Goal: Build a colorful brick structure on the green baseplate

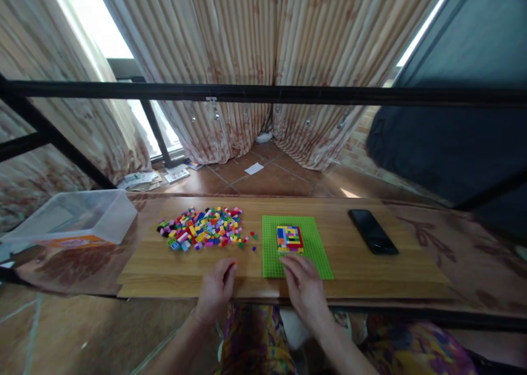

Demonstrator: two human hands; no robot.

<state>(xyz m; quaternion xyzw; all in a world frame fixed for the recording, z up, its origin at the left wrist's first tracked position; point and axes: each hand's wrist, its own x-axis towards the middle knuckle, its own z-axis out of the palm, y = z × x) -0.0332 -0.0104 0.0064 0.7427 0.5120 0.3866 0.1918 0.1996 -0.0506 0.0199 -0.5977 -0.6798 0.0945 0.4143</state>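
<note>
My left hand (217,287) hovers at the front of the wooden board, thumb and fingers pinched on a small orange-red toy brick (235,263), of which only a bit shows. Over the front part of the green baseplate (317,254) is my right hand (305,288), its fingers curled together close to the brick build; what they hold, if anything, is too small to make out. The build (290,239), a low block of many colours with red and blue edges, sits near the middle of the plate. Left of it lies a wide pile of loose bricks (206,228).
A few stray bricks (253,248) lie between pile and baseplate. On the right rests a black phone (373,232). At the far left stands a clear plastic bin (94,216). A black metal bar (263,93) crosses beyond the board, before striped curtains (234,34).
</note>
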